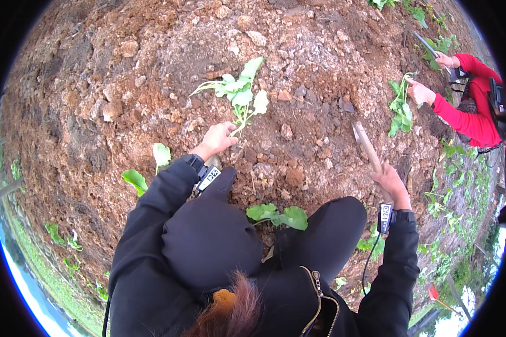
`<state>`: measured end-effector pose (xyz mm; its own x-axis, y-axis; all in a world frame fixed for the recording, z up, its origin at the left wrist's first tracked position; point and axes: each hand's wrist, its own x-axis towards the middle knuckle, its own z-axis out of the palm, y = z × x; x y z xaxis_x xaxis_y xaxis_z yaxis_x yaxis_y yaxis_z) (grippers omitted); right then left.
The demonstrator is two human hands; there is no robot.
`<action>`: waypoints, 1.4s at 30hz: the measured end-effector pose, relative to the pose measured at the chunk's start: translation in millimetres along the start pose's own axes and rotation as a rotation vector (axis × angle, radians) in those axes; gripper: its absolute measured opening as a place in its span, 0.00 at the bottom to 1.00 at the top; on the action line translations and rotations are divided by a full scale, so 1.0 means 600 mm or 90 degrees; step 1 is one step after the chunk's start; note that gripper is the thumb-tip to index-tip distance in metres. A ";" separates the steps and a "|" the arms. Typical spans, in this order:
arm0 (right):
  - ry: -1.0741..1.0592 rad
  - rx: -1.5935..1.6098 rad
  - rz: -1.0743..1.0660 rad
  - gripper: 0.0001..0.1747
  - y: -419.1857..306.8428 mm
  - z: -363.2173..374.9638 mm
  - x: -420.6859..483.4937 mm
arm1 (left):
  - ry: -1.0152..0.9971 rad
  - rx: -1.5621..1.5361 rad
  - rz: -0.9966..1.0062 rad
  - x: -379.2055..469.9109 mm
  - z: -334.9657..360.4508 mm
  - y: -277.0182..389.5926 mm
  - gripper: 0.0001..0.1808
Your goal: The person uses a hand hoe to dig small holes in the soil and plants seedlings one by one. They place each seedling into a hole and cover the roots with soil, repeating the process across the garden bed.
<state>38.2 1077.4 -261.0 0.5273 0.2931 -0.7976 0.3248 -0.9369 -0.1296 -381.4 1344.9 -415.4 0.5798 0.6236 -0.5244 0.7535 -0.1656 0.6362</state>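
Observation:
My left hand grips a leafy green seedling by its lower stem, just above the brown soil. The leaves spread upward from the fingers, and pale stems trail to the left. In my right hand is a hand tool with a wooden handle. A narrow metal edge shows at its far end, close to the ground; whatever lies below my fist is hidden. Between my knees a low green plant stands in the soil. Two more leaves rise beside my left forearm.
At the right a person in a red sleeve holds a seedling in one hand and a long-handled tool in the other. Rough clods and stones cover the ground. Green plants grow along the right side.

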 end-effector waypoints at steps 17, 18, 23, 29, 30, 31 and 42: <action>-0.353 0.559 -0.164 0.17 -0.311 0.308 -0.002 | -0.301 -0.537 0.107 -0.047 0.019 0.128 0.12; -0.338 0.603 -0.145 0.15 -0.310 0.312 0.008 | -0.268 -0.532 0.053 -0.050 0.019 0.129 0.12; -0.376 0.699 -0.215 0.11 -0.287 0.310 0.029 | -0.238 -0.496 -0.050 -0.056 0.014 0.123 0.19; -0.345 0.625 -0.316 0.15 -0.297 0.315 0.004 | -0.260 -0.552 -0.042 -0.042 0.032 0.130 0.13; -0.328 0.604 -0.307 0.15 -0.298 0.315 0.002 | -0.256 -0.550 -0.050 -0.042 0.033 0.128 0.12; -0.321 0.591 -0.318 0.15 -0.298 0.315 0.002 | -0.256 -0.549 -0.055 -0.041 0.032 0.125 0.12; -0.160 0.534 -0.245 0.14 -0.229 0.232 0.054 | -0.047 -0.747 0.001 -0.055 -0.110 0.052 0.09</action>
<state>-98.9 1189.2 -351.0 0.2863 0.6510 -0.7030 -0.2800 -0.6449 -0.7111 -397.3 1369.7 -341.0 0.6257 0.5717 -0.5307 0.0278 0.6635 0.7476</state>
